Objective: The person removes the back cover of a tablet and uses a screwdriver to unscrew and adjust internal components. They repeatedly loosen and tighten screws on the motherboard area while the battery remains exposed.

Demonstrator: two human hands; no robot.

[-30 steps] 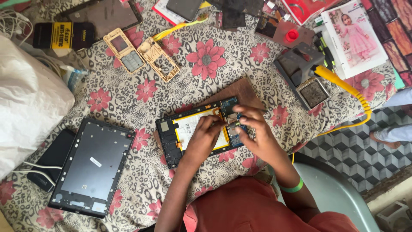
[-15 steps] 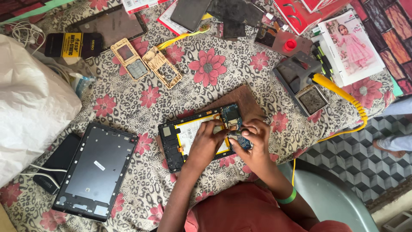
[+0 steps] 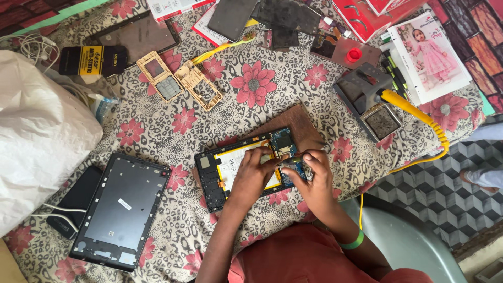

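With the opened tablet (image 3: 246,170) lying on a wooden board (image 3: 293,123) at table centre, the left hand (image 3: 254,173) presses flat, fingers released, steadying it (board-level work appears underway), while the right hand (image 3: 309,175) pinches a small tool (image 3: 291,160), so fine, steady tip placement is likely required.

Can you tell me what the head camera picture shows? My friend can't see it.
Two hands, the left hand and the right hand, work on an opened tablet lying on a flowered cloth. A grey back cover lies to its left, and a yellow coiled cord to its right.
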